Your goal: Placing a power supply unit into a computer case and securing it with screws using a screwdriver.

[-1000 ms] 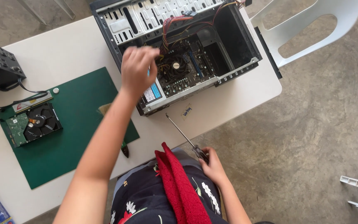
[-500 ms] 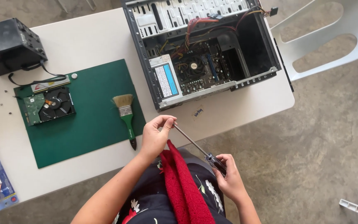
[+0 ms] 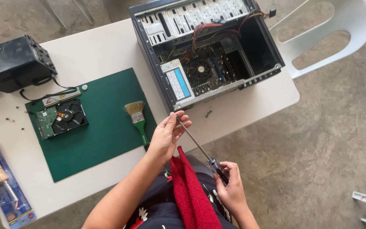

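White surface (image 3: 250,106) bearing open case (image 3: 206,51), green mat (image 3: 102,135), brush (image 3: 137,121); screwdriver (image 3: 198,146) held diagonally over lap, left hand (image 3: 166,135) fingers pinching tip, right hand (image 3: 229,186) closed on handle, nearer body.

A white table (image 3: 85,55) stands on grey concrete floor (image 3: 331,140), white plastic chair (image 3: 344,25) beside.
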